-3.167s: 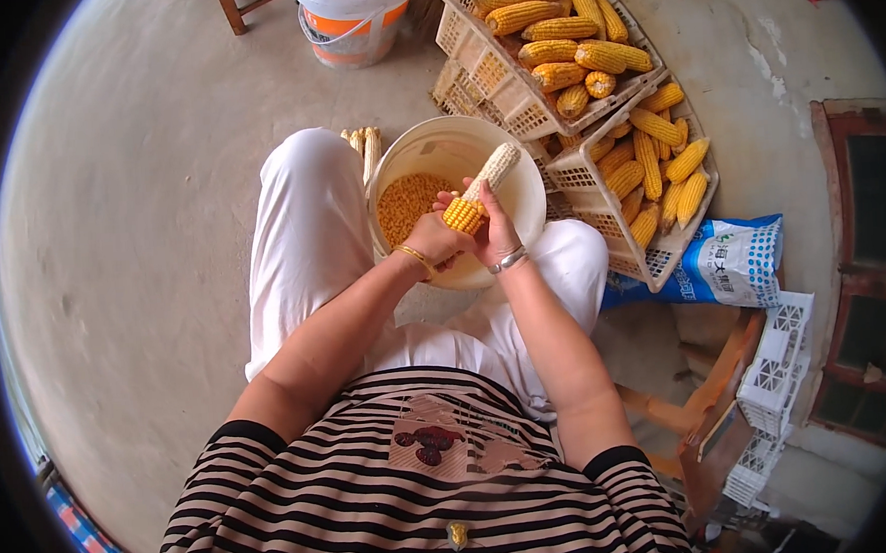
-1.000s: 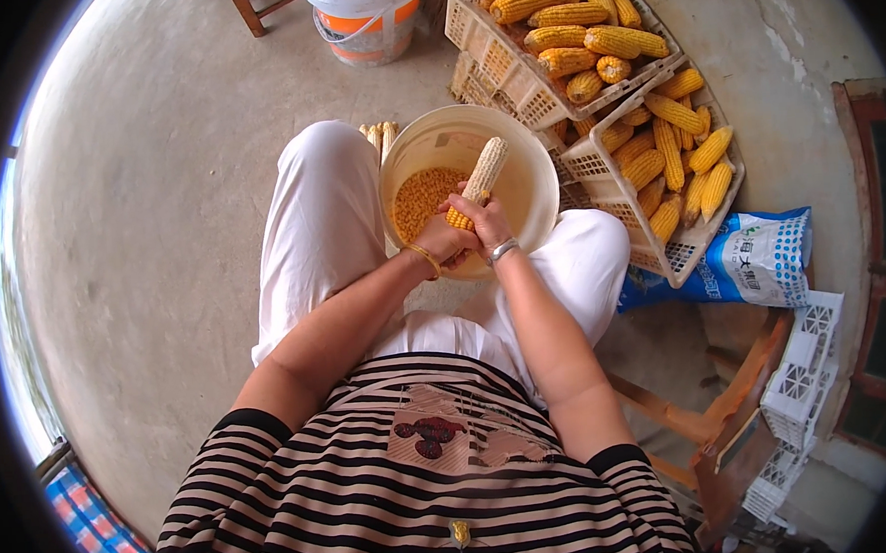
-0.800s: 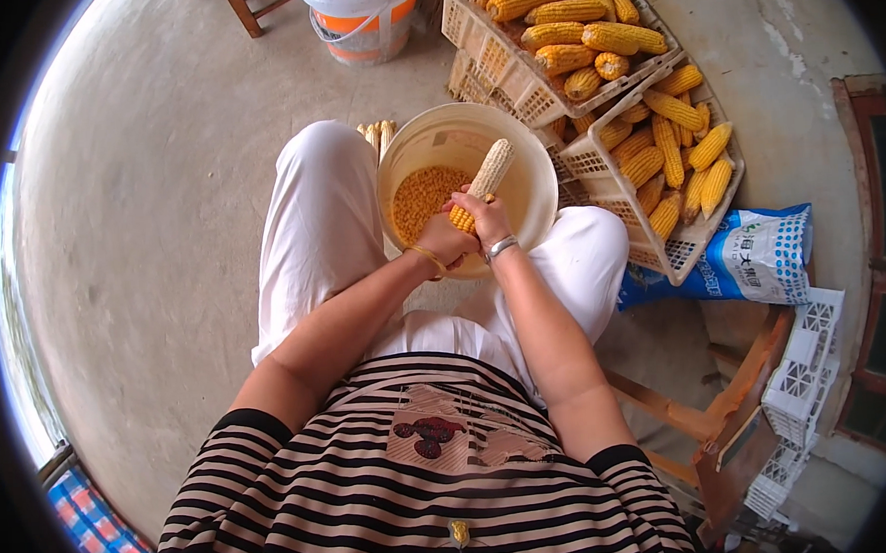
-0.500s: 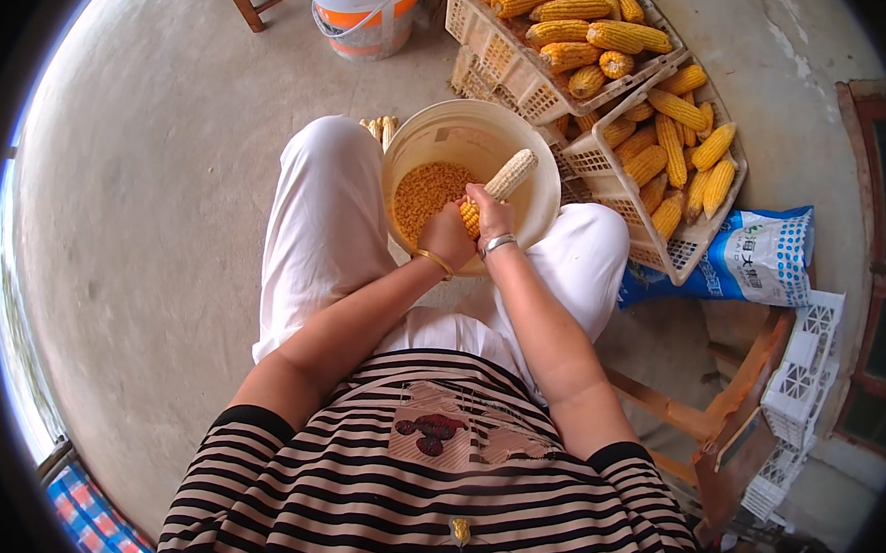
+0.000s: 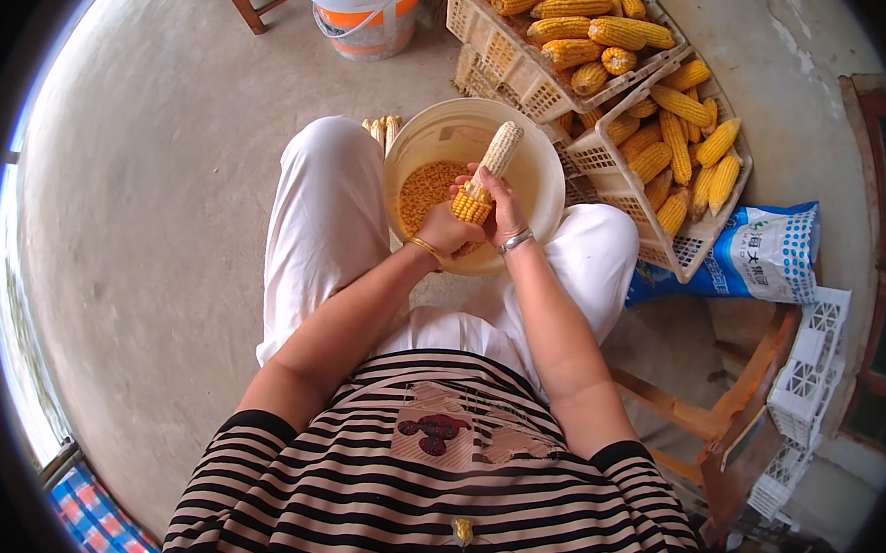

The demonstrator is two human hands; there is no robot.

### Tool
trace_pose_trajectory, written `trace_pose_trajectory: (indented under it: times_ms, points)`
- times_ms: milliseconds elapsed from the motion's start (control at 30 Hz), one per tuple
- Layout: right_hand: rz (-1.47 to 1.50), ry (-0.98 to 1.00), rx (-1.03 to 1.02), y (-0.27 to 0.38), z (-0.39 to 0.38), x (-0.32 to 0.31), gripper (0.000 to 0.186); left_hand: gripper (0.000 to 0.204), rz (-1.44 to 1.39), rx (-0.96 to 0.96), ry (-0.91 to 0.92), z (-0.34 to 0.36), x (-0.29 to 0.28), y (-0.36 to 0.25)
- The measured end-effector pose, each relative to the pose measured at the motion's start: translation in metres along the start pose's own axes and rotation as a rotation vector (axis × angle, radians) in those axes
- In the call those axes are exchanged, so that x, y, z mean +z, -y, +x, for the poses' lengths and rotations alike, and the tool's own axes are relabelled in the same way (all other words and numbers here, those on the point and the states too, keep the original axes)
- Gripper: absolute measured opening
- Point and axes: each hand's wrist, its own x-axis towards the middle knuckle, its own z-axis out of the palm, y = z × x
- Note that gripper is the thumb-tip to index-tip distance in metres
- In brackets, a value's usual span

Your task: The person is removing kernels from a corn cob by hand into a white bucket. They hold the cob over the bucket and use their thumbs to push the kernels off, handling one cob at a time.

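Over a white bucket (image 5: 541, 186) between my knees, both hands hold one corn cob (image 5: 500, 153). Its upper part is bare and pale; yellow kernels still cover the lower end. My left hand (image 5: 445, 230) closes around the lower, kernel-covered end. My right hand (image 5: 505, 211) wraps the cob from the right side, just above the left hand, with fingers curled behind it. Loose yellow kernels (image 5: 427, 192) lie in the bottom of the bucket. Part of the cob's lower end is hidden by my left hand.
Plastic crates (image 5: 612, 157) piled with yellow corn cobs (image 5: 672, 144) stand at the right. A blue and white sack (image 5: 753, 255) lies below them, near a wooden frame (image 5: 711, 418) and white crates (image 5: 808, 357). An orange and white bucket (image 5: 364, 20) stands at the far side. Pale cobs (image 5: 383, 129) lie beyond my left knee.
The cob has tilted more upright, its bare tip shifting left and farther away. My right hand has moved slightly right and opened its grip around the cob, showing more of the kernels.
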Motion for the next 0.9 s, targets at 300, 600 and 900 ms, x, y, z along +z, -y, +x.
trace_pose_trajectory:
  times_ms: [300, 600, 900]
  points:
    - [-0.018, 0.151, 0.113, 0.002, -0.009, 0.004, 0.035, 0.012, -0.458, -0.344, 0.296, -0.004, -0.007, -0.012]
    - [-0.109, -0.133, 0.008, -0.020, 0.000, -0.003, 0.020, 0.014, -0.017, -0.137, 0.042, -0.002, 0.008, 0.004]
    - [0.079, 0.038, 0.095, -0.001, -0.004, -0.004, 0.045, 0.016, -0.242, -0.325, 0.226, 0.000, -0.008, -0.005]
